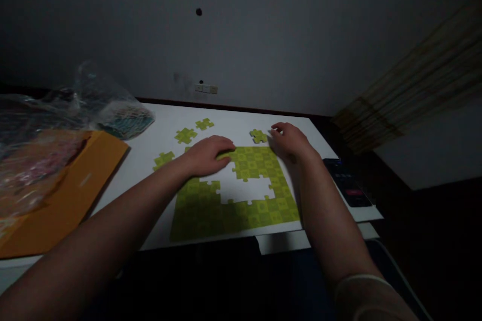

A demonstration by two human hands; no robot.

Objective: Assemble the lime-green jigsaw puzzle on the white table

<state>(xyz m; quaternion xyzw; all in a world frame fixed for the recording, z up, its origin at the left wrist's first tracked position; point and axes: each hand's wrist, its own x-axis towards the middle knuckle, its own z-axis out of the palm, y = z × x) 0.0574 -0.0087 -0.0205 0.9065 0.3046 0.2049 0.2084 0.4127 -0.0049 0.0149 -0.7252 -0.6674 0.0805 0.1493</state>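
A yellow-green jigsaw puzzle (233,215), patterned in checks, lies partly joined on the white table, with a white gap through its middle. My left hand (211,154) rests over its upper left part, fingers stretched out and thumb apart; what lies beneath the palm is hidden. Just beyond the upper right corner is my right hand (289,139), its fingers loosely bent and apart, with nothing visible in them. Close to those fingertips is a loose puzzle piece (258,136). More loose pieces lie to the left: one clump (186,135), another (205,124), and a third (164,159) beside my left wrist.
An orange folder or envelope (109,148) and crumpled clear plastic wrapping (86,95) cover the table's left side. A dark phone (348,183) lies at the right edge. Behind the white table (233,113) stands a wall with sockets (206,89); a curtain (406,80) hangs at right.
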